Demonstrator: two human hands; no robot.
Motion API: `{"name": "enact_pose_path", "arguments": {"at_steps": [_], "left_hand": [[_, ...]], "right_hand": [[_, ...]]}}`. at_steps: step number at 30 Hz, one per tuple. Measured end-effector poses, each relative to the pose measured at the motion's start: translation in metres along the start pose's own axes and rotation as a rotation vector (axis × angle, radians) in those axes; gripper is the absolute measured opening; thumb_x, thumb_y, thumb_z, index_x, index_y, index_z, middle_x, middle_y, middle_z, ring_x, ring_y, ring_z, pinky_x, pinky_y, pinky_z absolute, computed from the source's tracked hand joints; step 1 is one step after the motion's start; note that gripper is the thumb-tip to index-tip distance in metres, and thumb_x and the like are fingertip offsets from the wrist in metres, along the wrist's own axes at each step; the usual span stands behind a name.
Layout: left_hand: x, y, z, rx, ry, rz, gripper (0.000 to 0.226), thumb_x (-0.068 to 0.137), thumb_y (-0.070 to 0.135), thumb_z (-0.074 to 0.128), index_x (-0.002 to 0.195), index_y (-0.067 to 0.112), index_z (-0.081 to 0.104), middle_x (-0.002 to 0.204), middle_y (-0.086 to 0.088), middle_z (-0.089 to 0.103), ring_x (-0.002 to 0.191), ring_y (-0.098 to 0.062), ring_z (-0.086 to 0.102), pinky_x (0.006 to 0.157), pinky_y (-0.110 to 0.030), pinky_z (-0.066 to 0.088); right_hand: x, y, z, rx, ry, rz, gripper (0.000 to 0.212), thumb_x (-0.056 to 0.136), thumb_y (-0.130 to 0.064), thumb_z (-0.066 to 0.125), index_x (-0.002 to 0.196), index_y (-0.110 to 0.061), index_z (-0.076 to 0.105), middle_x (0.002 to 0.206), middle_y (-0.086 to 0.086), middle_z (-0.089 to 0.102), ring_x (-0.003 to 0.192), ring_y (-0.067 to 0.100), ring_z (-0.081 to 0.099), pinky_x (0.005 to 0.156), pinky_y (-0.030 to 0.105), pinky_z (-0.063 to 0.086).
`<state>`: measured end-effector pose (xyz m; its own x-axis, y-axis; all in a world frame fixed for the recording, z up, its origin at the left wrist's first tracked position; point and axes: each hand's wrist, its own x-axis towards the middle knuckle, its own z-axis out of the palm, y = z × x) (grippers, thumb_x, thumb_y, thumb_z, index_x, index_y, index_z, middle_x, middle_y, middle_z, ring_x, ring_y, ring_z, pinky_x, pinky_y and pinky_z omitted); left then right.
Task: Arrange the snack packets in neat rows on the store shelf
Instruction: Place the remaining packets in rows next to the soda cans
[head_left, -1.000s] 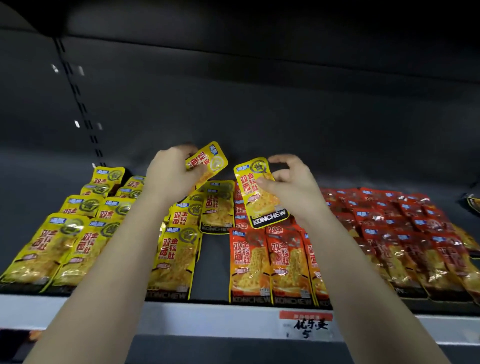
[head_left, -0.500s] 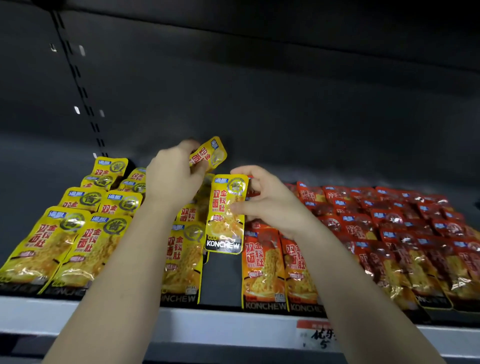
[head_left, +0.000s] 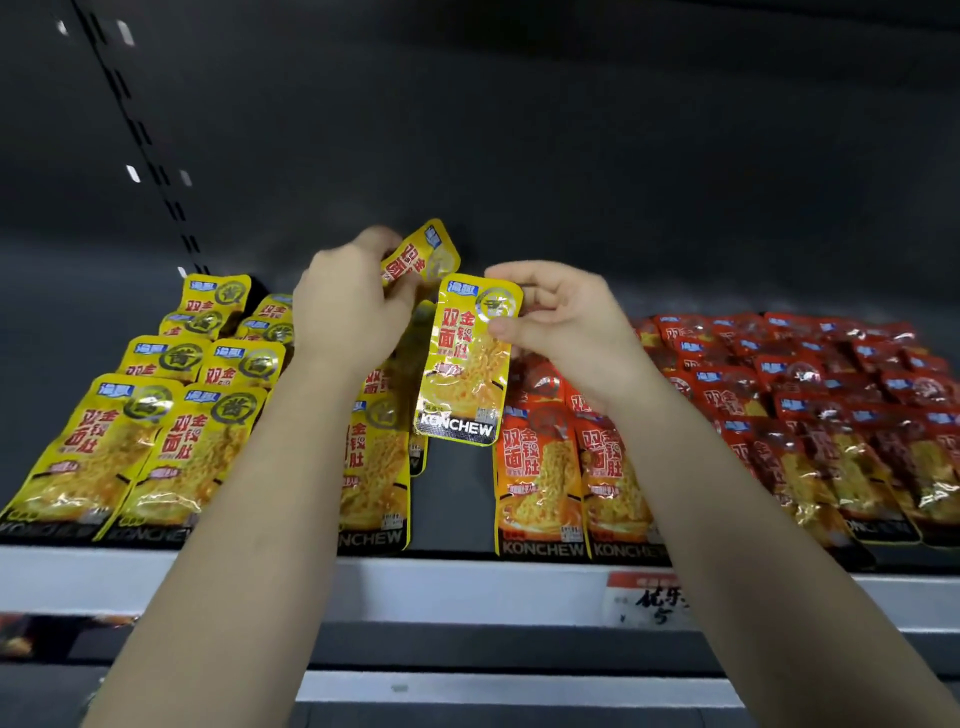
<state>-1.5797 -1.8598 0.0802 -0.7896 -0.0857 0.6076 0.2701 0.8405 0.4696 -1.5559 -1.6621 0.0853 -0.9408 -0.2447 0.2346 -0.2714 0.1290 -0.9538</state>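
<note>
My left hand (head_left: 345, 317) grips a yellow snack packet (head_left: 423, 254) that sticks up to the right of my fingers, above the yellow rows. My right hand (head_left: 563, 319) pinches the top right corner of a second yellow packet (head_left: 467, 364), which hangs upright over the dark gap between the yellow and orange rows. Rows of yellow packets (head_left: 156, 415) lie on the left of the shelf (head_left: 457, 582). Orange packets (head_left: 540, 478) lie in the middle and red packets (head_left: 831, 395) on the right.
The shelf's white front rail carries a price tag (head_left: 649, 600) at the right. A dark back wall with a slotted upright (head_left: 150, 150) stands behind the packets. A strip of bare shelf (head_left: 457, 499) runs between the yellow and orange rows.
My right hand has carried its yellow packet leftward and turned it upright over the gap. My left hand has kept its packet raised, almost in place. The view has shifted closer.
</note>
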Motion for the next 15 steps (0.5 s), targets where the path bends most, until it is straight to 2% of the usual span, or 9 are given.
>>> {"name": "enact_pose_path", "arguments": {"at_steps": [4, 6, 7, 9, 11, 15], "left_hand": [[-0.001, 0.0, -0.002, -0.005, 0.012, -0.014, 0.031, 0.089, 0.031, 0.063, 0.116, 0.016, 0.061, 0.097, -0.01, 0.07, 0.09, -0.036, 0.062, 0.074, -0.039, 0.046], [-0.002, 0.0, -0.002, -0.012, 0.007, -0.016, 0.031, 0.089, 0.031, 0.063, 0.116, 0.016, 0.061, 0.098, -0.01, 0.07, 0.09, -0.035, 0.063, 0.073, -0.039, 0.047], [-0.002, 0.0, -0.002, -0.015, 0.005, -0.016, 0.03, 0.089, 0.03, 0.063, 0.115, 0.016, 0.061, 0.097, -0.009, 0.071, 0.09, -0.035, 0.063, 0.073, -0.039, 0.048], [-0.002, 0.001, -0.002, -0.018, 0.0, -0.017, 0.03, 0.089, 0.031, 0.063, 0.115, 0.015, 0.061, 0.097, -0.008, 0.071, 0.089, -0.034, 0.063, 0.073, -0.039, 0.048], [-0.002, 0.001, -0.002, -0.016, 0.0, -0.02, 0.03, 0.089, 0.031, 0.063, 0.115, 0.015, 0.061, 0.098, -0.008, 0.071, 0.09, -0.034, 0.063, 0.073, -0.039, 0.049], [-0.003, 0.001, -0.003, -0.007, 0.005, -0.024, 0.031, 0.09, 0.031, 0.062, 0.116, 0.016, 0.06, 0.1, -0.008, 0.07, 0.089, -0.035, 0.063, 0.073, -0.039, 0.048]], "right_hand": [[-0.001, 0.002, 0.009, -0.023, -0.099, 0.028, 0.042, 0.08, 0.007, 0.072, 0.117, -0.011, 0.064, 0.102, 0.017, 0.07, 0.079, 0.023, 0.067, 0.066, 0.027, 0.055], [-0.001, 0.003, 0.014, -0.078, -0.136, 0.03, 0.043, 0.078, 0.005, 0.074, 0.117, -0.012, 0.065, 0.103, 0.021, 0.07, 0.077, 0.022, 0.067, 0.066, 0.027, 0.055], [-0.001, 0.004, 0.015, -0.141, -0.138, 0.022, 0.044, 0.077, 0.002, 0.076, 0.118, -0.013, 0.066, 0.1, 0.018, 0.071, 0.075, 0.02, 0.067, 0.069, 0.029, 0.056], [0.0, 0.007, 0.013, -0.333, -0.119, 0.011, 0.048, 0.074, -0.01, 0.082, 0.119, -0.02, 0.068, 0.089, 0.002, 0.071, 0.071, 0.011, 0.063, 0.074, 0.031, 0.057], [-0.001, 0.007, 0.011, -0.472, -0.11, 0.004, 0.049, 0.073, -0.018, 0.084, 0.118, -0.026, 0.069, 0.079, -0.011, 0.063, 0.065, 0.002, 0.053, 0.072, 0.028, 0.052], [-0.002, 0.005, 0.009, -0.551, -0.125, 0.005, 0.045, 0.072, -0.022, 0.085, 0.114, -0.027, 0.071, 0.081, -0.019, 0.062, 0.071, -0.001, 0.054, 0.07, 0.02, 0.046]]}}
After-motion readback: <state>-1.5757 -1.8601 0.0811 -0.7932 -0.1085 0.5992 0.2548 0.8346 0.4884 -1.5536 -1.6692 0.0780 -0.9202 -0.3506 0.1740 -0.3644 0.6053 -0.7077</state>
